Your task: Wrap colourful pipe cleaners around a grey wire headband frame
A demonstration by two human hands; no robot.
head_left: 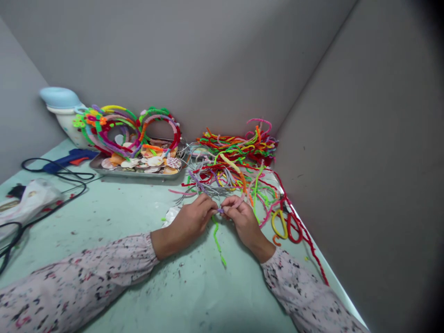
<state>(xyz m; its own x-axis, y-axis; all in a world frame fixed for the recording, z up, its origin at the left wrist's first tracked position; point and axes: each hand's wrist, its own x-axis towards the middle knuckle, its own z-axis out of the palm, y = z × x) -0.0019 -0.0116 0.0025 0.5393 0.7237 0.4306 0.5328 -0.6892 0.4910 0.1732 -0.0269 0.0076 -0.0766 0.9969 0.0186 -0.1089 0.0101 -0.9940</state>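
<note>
1. Hands: my left hand (192, 219) and right hand (243, 223) were close together, low at the center of the table, with my sleeves in a speckled floral print (76, 284) reaching in from the near edge.
2. Fingers: the fingertips of both hands (225, 209) were pinched nearly shut on a short purple chenille stem (219, 211), so both had hold of the same piece. The exact finger positions were partly hidden.
3. Step in hand: I was working that stem by hand, twisting or bending it between my fingertips. A green chenille stem (217, 240) hung down just below my hands, but I couldn't tell whether it was joined to the purple one.
4. Within reach: a tangled pile of multicolored chenille stems (239, 148) and gray cords (208, 179) lay just beyond my hands.
5. Far left: finished chenille-wrapped hoops (126, 127) leaned behind a metal tray (137, 175) of seashells (154, 162). A blue glue gun (71, 157) lay nearby, trailing a black cord (58, 169).
6. Surface and room: the pale green table (104, 222) was scuffed and speckled with dried marks — gray walls (364, 138) closed in the far and right sides.
</note>
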